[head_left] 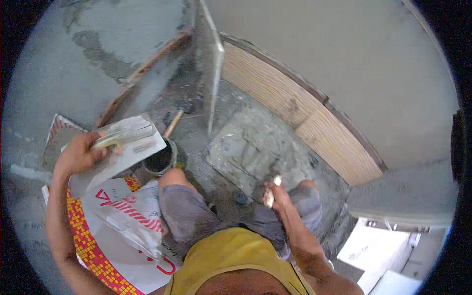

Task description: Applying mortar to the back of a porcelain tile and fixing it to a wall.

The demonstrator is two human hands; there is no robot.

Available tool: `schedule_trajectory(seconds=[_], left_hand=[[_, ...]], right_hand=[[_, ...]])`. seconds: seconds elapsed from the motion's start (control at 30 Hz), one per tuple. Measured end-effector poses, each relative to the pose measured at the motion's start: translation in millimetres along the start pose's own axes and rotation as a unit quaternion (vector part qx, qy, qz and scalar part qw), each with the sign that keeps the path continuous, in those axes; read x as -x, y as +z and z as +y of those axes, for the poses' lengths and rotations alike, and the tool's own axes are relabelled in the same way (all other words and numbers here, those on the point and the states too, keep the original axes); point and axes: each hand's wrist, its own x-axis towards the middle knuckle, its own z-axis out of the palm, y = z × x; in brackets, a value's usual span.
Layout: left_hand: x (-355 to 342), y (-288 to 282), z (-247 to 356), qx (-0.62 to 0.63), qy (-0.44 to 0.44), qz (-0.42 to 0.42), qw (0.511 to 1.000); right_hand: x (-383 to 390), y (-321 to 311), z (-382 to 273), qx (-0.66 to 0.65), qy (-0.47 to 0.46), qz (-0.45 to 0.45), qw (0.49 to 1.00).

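Note:
My left hand [78,156] is closed round the handle of a flat plastering trowel [140,143], its pale rectangular plate held tilted above the bags and beside a bucket. My right hand [280,197], in front of my right knee, grips a short whitish handle [269,197] at the near edge of the wet mortar. The tool's working end cannot be made out against the grey. A broad heap of grey mortar [250,140] lies spread on the floor between my knees and the wall, its surface ridged and wet.
A dark bucket [160,160] with a wooden-handled tool [173,124] stands by my left knee. Printed bags [108,221] lie at lower left. A thin upright slab [215,64] rises beyond the mortar. Wood-patterned tiles [275,86] line the right wall's base. A white box [376,246] sits lower right.

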Motion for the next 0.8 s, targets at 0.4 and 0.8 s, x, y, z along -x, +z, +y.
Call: schedule_trajectory(seconds=[0.4,0.8], left_hand=[[-89.6,199.4,189.6,0.196,0.217,-0.087,0.952],[-120.4,301.4,285.7,0.171,0.302,-0.07,0.935]], right_hand=[[60.3,-34.9,-49.8,-0.035,0.035,-0.223,0.974],[67.4,-51.8,-64.1,0.057,0.04,-0.226,0.972]])
